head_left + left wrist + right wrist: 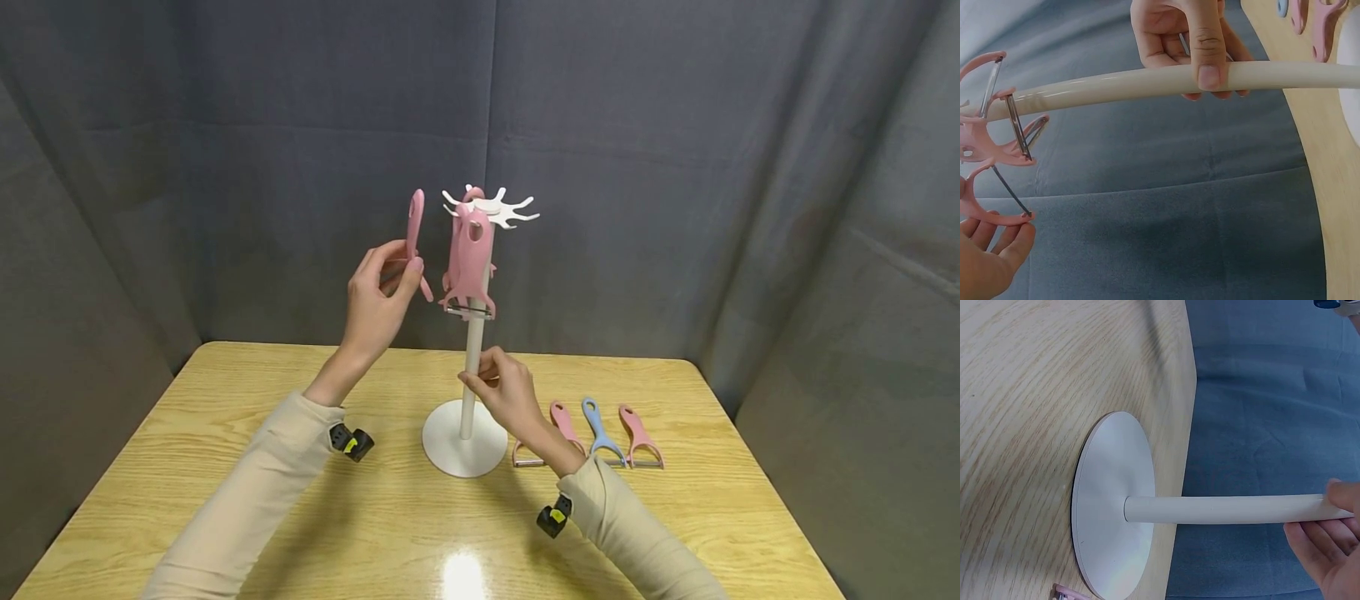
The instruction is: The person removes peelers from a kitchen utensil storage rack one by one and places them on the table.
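Note:
A white stand rises from a round base (465, 439), its pole (1110, 86) topped by a branched rack (504, 208). Pink peelers (471, 258) hang on the rack's left and front side. To the left of them, my left hand (377, 304) pinches another pink peeler (415, 221), handle up, apart from the rack; the left wrist view shows its blade end (1004, 219) beside the hanging ones. My right hand (510, 392) grips the pole between thumb and fingers about midway; in the right wrist view the hand (1335, 540) is at the right edge.
On the wooden table (225, 467), right of the base, lie a pink peeler (564, 422) partly behind my right wrist, a blue peeler (596, 425) and another pink peeler (636, 427). Grey curtains (337, 125) stand behind and at both sides.

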Tool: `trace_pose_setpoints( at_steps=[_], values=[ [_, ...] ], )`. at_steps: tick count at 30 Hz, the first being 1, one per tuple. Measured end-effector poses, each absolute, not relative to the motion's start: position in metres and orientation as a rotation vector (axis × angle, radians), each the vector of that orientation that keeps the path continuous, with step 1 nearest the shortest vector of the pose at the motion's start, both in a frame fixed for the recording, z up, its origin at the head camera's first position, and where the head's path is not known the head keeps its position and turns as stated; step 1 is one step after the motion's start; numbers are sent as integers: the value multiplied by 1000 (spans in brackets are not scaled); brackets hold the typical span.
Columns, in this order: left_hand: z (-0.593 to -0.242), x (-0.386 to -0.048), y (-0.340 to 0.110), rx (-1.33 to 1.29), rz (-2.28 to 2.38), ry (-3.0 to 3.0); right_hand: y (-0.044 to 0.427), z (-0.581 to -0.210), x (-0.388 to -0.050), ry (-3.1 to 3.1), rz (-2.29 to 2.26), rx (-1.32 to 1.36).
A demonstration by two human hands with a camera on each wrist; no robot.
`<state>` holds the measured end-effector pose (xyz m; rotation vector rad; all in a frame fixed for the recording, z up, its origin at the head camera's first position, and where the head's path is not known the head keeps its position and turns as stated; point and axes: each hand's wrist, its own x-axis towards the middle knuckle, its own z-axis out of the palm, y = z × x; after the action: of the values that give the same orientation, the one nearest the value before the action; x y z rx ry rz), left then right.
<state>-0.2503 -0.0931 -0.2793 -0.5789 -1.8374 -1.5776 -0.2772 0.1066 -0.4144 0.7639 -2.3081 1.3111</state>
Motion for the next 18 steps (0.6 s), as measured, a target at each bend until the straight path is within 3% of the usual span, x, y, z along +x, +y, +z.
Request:
trace_pose_setpoints(
  at_steps=[18],
  values=[
    [-288,-247,-97,-535,-1560,-1904,108,-416,-278,-2292,1324,764]
  ],
)
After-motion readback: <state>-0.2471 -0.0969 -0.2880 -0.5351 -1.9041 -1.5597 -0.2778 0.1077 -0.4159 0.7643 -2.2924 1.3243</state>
